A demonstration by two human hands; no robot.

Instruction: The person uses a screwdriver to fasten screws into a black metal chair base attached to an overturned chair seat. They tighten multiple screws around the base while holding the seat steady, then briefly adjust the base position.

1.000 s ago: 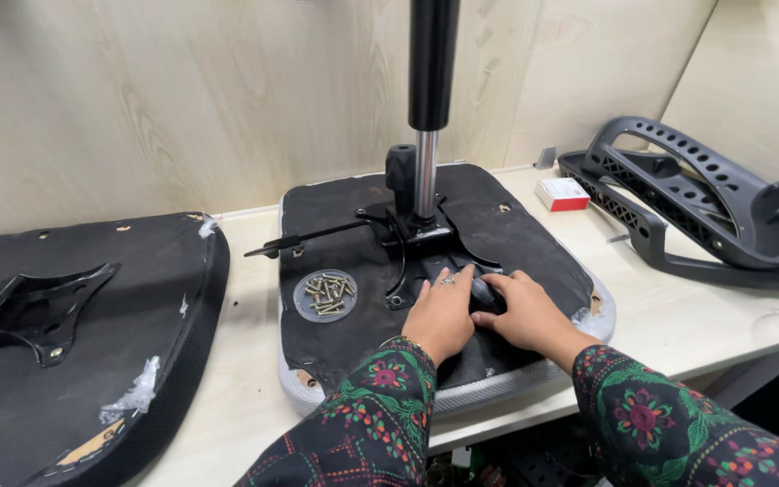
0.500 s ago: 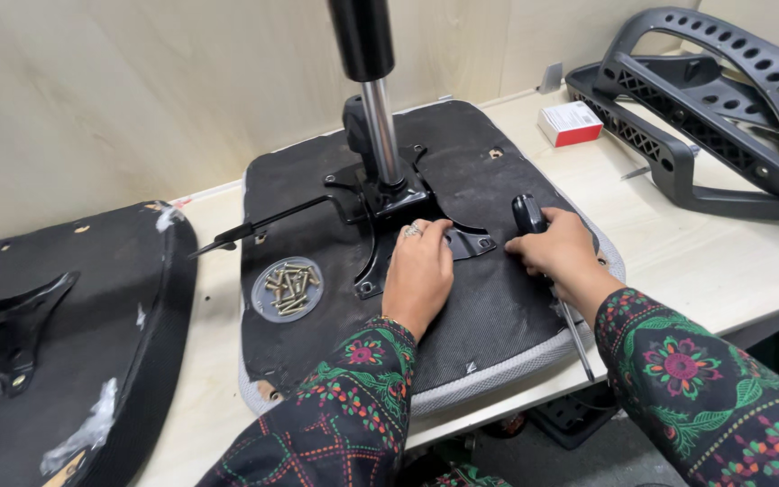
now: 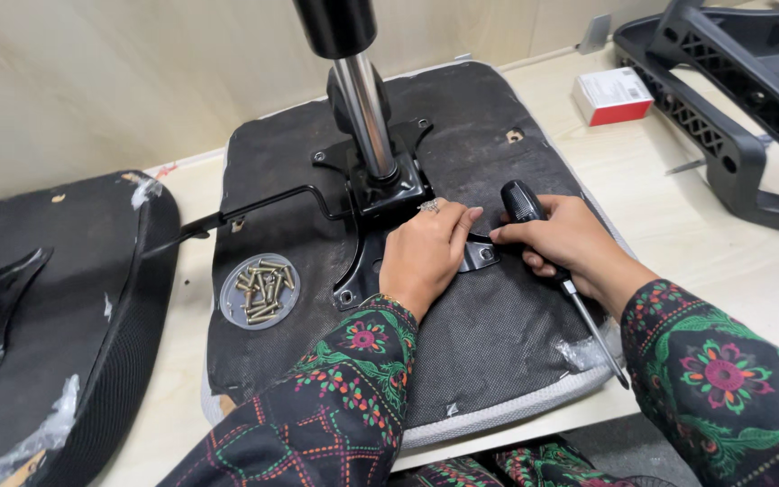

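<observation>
- Now the right hand (image 3: 559, 242) has a screwdriver (image 3: 543, 243) in it, black handle up by the thumb, thin shaft running down and out past the wrist toward the seat's near edge. A second ago both hands lay bare and close together on the mounting plate; half a second ago the right hand was off at the seat's right side closing on that black handle.
- So the tool has come in: the right hand is back at the plate, fingers curled round the handle, fingertips touching the plate's right-hand arm (image 3: 480, 252).
- Left hand (image 3: 426, 252) hasn't left its post. It lies flat, fingers together, pressing on the black metal mounting plate (image 3: 380, 203) just below the base of the chrome gas-lift column (image 3: 364, 113).
- That plate sits in the middle of the upturned chair seat (image 3: 462, 361), dark fabric side up, on the pale workbench (image 3: 705, 261). A thin lever rod (image 3: 254, 209) sticks out from it to the left.
- Screws wait in a round clear lid (image 3: 261, 290) on the seat, left of the left hand, untouched.
- Reading it: hand-fitting looks finished and driving is about to start, though the tip points away from the plate, so the screwdriver isn't yet turned to work.
- Round about: a second seat (image 3: 56, 316) at far left, a black plastic chair frame (image 3: 732, 99) at upper right, a small red-and-white box (image 3: 613, 96) beside it.
</observation>
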